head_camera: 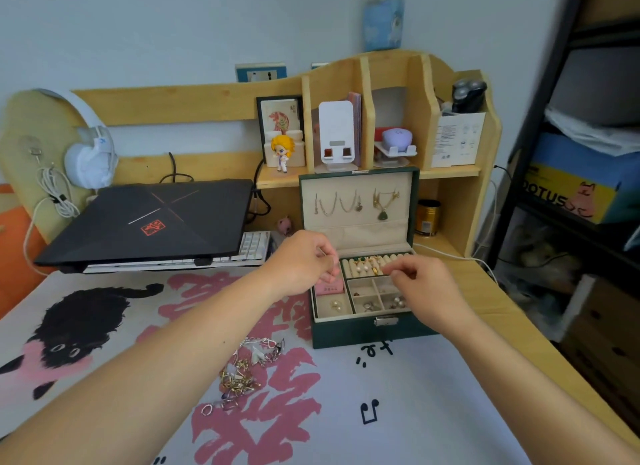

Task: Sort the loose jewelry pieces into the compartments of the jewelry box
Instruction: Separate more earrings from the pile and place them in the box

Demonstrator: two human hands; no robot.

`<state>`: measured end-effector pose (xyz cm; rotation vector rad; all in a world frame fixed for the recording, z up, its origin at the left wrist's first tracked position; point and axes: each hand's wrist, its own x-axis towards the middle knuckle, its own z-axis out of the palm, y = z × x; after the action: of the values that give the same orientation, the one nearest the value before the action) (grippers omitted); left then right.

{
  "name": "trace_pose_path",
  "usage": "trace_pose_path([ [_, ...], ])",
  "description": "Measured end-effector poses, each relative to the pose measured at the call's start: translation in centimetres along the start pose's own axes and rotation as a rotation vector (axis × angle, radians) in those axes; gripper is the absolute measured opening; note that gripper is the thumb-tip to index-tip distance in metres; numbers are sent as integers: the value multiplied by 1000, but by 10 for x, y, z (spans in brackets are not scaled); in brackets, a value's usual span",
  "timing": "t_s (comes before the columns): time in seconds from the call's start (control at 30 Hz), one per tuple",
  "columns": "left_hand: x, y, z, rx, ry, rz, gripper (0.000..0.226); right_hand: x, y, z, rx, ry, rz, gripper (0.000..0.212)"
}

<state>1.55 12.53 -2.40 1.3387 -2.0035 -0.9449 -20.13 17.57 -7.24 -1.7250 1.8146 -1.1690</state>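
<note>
The dark green jewelry box (349, 336) stands open on the desk mat, with necklaces (353, 203) hanging inside its raised lid. Its back row of ring rolls (367, 265) carries rings and pearl pieces, and the small compartments (377, 296) in front hold a few items. My left hand (304, 262) hovers over the box's left side, fingers pinched on a thin pale piece. My right hand (424, 286) is over the right side, its fingertips pinched together at the ring rolls; what they hold is hidden. A tangled pile of loose jewelry (249, 369) lies on the mat, with a single ring (206, 410) nearby.
A closed black laptop (149, 219) rests on a white keyboard (254, 246) at the left. A wooden shelf unit (381, 125) with a figurine, a phone stand and boxes stands behind the jewelry box. A gold tin (428, 217) sits beside it. The desk edge runs along the right.
</note>
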Motion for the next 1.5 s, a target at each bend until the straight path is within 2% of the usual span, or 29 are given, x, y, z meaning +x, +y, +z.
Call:
trace_pose_path([
  [0.07, 2, -3, 4, 45, -11, -1, 13, -2, 4, -4, -2, 15, -4, 24],
  [0.23, 3, -5, 7, 429, -18, 85, 15, -4, 3, -4, 9, -3, 3, 23],
  [0.47, 7, -5, 8, 672, -177, 54, 23, -6, -3, -1, 13, -33, 13, 23],
  [0.57, 2, -7, 3, 662, -199, 57, 40, -7, -7, -2, 9, -21, 14, 24],
  [0.67, -22, -14, -12, 428, -33, 62, 58, -10, -14, -4, 24, 6, 10, 23],
  [0.77, -71, -47, -39, 208, 379, 49, 59, -20, -30, 9, -2, -3, -48, 22],
  [0.87, -117, -99, -62, 21, 748, -101, 51, -36, -54, 39, -21, -49, -177, 21],
  [0.97, -143, -147, -66, -12, 868, -265, 45, -50, -76, 81, 65, -196, -292, 23],
  [1.07, -145, -183, -55, 0, 825, -290, 41, -60, -80, 125, 25, -310, -348, 29],
  [1.17, -140, -203, -52, 84, 752, -270, 38, -63, -69, 162, -88, -299, -375, 32],
  [1.27, -140, -205, -48, 254, 565, -173, 42, -56, -65, 171, -134, -273, -339, 32],
  [1.37, -132, -201, -47, 453, 413, -168, 46, -36, -73, 178, -157, -255, -319, 35],
  [1.5, -104, -199, -49, 296, 396, -223, 32, -20, -84, 195, -50, -179, -218, 38],
])
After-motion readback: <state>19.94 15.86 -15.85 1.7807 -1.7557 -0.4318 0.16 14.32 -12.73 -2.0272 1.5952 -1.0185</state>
